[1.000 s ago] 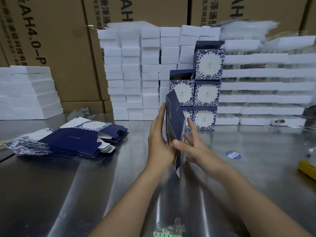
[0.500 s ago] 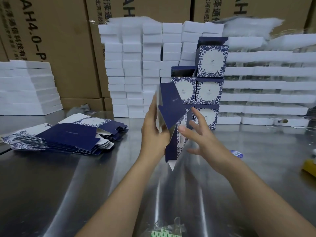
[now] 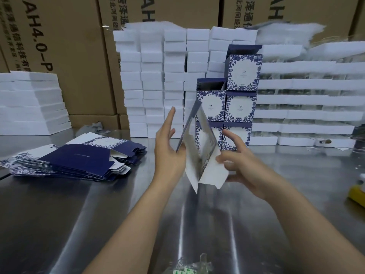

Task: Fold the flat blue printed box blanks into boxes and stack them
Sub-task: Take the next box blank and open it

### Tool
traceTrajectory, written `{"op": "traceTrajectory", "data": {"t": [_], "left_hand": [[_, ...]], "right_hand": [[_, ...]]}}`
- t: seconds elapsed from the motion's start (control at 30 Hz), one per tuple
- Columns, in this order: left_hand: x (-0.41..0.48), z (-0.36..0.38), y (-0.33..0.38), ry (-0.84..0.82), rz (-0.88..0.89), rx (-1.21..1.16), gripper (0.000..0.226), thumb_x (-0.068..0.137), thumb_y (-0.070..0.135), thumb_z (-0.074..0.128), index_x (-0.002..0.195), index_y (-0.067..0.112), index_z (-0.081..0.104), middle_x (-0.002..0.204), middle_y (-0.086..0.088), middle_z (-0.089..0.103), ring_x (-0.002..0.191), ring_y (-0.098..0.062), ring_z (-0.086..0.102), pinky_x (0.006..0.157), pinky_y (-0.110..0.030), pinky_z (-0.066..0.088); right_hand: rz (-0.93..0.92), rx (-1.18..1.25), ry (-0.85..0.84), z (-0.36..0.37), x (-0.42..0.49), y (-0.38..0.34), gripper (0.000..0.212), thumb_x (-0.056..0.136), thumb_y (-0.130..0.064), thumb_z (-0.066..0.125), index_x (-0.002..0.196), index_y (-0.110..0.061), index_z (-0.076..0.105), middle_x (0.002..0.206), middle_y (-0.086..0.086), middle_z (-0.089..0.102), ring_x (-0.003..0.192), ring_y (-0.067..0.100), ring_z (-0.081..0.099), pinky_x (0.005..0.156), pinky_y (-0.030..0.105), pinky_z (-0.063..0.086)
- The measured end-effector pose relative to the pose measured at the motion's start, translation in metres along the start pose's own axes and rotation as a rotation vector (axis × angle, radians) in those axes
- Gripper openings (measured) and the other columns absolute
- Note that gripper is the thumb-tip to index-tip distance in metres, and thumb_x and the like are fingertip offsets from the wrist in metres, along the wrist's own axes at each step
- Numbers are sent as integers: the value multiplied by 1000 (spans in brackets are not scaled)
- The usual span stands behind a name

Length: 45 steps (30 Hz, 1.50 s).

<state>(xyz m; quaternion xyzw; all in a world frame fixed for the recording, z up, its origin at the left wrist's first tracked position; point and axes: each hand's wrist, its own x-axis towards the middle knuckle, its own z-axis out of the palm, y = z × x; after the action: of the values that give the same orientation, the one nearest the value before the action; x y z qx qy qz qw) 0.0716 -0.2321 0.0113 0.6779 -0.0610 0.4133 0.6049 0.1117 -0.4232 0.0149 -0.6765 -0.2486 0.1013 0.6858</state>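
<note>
Near edge: small clear packet with green print (image 3: 189, 268), too blurred to identify. Polished steel bench (image 3: 98, 214), carrying all that follows. Mid-bench, held above the surface: one half-opened blue-and-white printed card box blank (image 3: 199, 155), white inside facing the viewer, long axis close to upright with its top leaning away. Left hand (image 3: 167, 153): fingers straight, palm flat against the blank's left face. Right hand (image 3: 243, 167): thumb on the lower right flap and fingers curled behind it, gripping. The blank stands between the two hands, touching both. The next fold looks to turn on that lower flap, which lies nearer the right hand. Left, well apart: fanned pile of flat navy and floral box blanks (image 3: 83, 161). Far centre, straight beyond the hands: stack of folded blue floral boxes (image 3: 237, 103). Behind: white foam blocks (image 3: 156, 82), then brown shipping cartons (image 3: 65, 56).
</note>
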Motion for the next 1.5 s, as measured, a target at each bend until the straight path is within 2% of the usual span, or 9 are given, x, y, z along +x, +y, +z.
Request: {"op": "traceTrajectory", "data": {"t": [0.13, 0.23, 0.4, 0.63, 0.83, 0.97, 1.1, 1.27, 1.5], "left_hand": [[3, -18, 2, 22, -8, -45, 75, 91, 4, 55, 150, 51, 51, 147, 28, 44, 142, -5, 46, 106, -56, 54], [9, -25, -2, 66, -44, -57, 70, 92, -16, 54, 135, 37, 71, 159, 6, 44, 154, -13, 36, 115, -57, 47], [10, -18, 8, 102, -195, -346, 52, 95, -21, 51, 111, 19, 81, 124, -7, 75, 103, -11, 73, 89, -35, 61], [15, -27, 10, 80, -320, -520, 40, 100, -3, 49, 111, 16, 82, 118, -6, 77, 97, -23, 68, 82, -29, 59], [21, -52, 1, -61, -556, -811, 54, 77, 12, 50, 122, 7, 79, 144, -14, 65, 125, -39, 66, 98, -59, 59], [22, -55, -1, -26, -724, -698, 63, 85, 59, 77, 125, 10, 75, 137, -21, 67, 116, -47, 71, 88, -75, 56], [22, -56, -1, -180, -823, -681, 98, 65, 81, 83, 134, 13, 67, 130, -24, 72, 112, -48, 73, 90, -79, 52], [17, -50, -2, -292, -861, -615, 84, 66, 65, 93, 136, 23, 68, 123, -19, 75, 110, -41, 74, 87, -67, 58], [19, -53, -8, -165, -846, -597, 41, 96, 24, 75, 135, 11, 71, 118, -8, 79, 88, -22, 80, 67, -35, 64]], "right_hand": [[-46, 56, 116, -15, 3, -2, 75, 92, 4, 53, 124, -62, 64, 84, 3, 70, 63, 20, 59, 54, 32, 51], [-68, 174, 132, -21, 3, -3, 70, 94, 10, 49, 127, -47, 71, 88, 1, 77, 61, 13, 66, 54, 28, 53], [-41, 294, 99, -20, 3, -2, 54, 99, 8, 52, 131, -31, 71, 116, 14, 76, 89, 22, 76, 59, 33, 59], [-97, 288, 121, -16, 3, -1, 61, 98, 12, 48, 138, -30, 67, 128, 4, 75, 96, 21, 72, 65, 32, 60], [-174, 207, 188, -12, 0, -5, 64, 99, 10, 48, 139, -36, 66, 126, 0, 77, 104, 18, 73, 72, 32, 57], [-256, 89, 234, -11, -2, -5, 57, 102, 9, 48, 134, -34, 70, 124, -6, 77, 106, 12, 75, 63, 20, 54], [-398, -133, 269, -6, -1, 0, 52, 101, 15, 50, 136, -19, 70, 125, -14, 76, 122, 8, 68, 94, 20, 57], [-441, -228, 175, 0, 0, 3, 64, 100, 20, 49, 137, -29, 67, 134, -17, 71, 132, 2, 60, 110, 20, 47], [-266, -3, 366, -15, 2, 4, 62, 94, 15, 48, 119, -33, 77, 111, -12, 80, 92, 6, 76, 70, 20, 59]]}}
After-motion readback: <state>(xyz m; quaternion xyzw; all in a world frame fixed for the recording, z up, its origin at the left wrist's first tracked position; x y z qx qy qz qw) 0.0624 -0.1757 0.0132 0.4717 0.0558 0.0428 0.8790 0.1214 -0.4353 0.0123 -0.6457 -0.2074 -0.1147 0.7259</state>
